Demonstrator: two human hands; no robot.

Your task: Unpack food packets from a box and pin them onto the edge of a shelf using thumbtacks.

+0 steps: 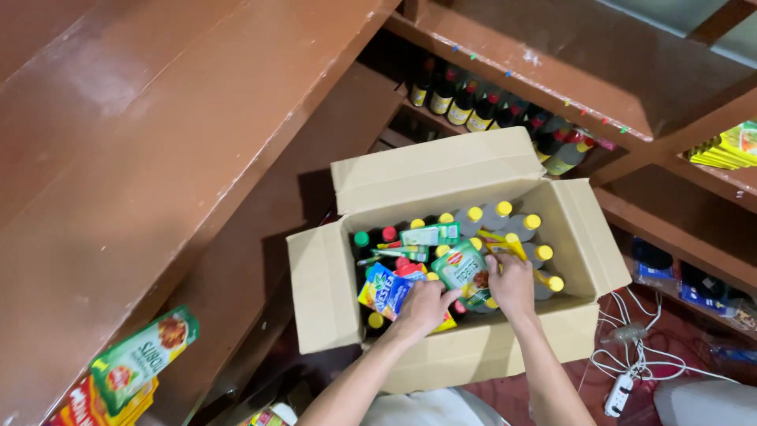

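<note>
Both forearms are extended forward from the bottom of the view into an open cardboard box (323, 292). The left hand (423, 306) is laid palm down, its fingers curled over a blue and yellow pouch (386, 290) that lies flat on the box's contents. The right hand (511, 284) is closed on the lower right edge of a green pouch (461, 268), with the fingers bent over it. This green pouch lies between the two hands near the box's middle, tilted, its long axis running from upper left to lower right.

Around the pouches, roughly nine yellow-capped bottles (532, 222) can be counted standing upright, though some may be hidden under the hands. One green cap (361, 238) and one red cap (389, 233) are seen at the left side. Two flat green packets (430, 234) lie across the bottles.

Beyond the box, a row of dark bottles (461, 104) is stood on a brown wooden shelf (552, 71). A white cable (631, 347) lies on the floor to the right.
</note>
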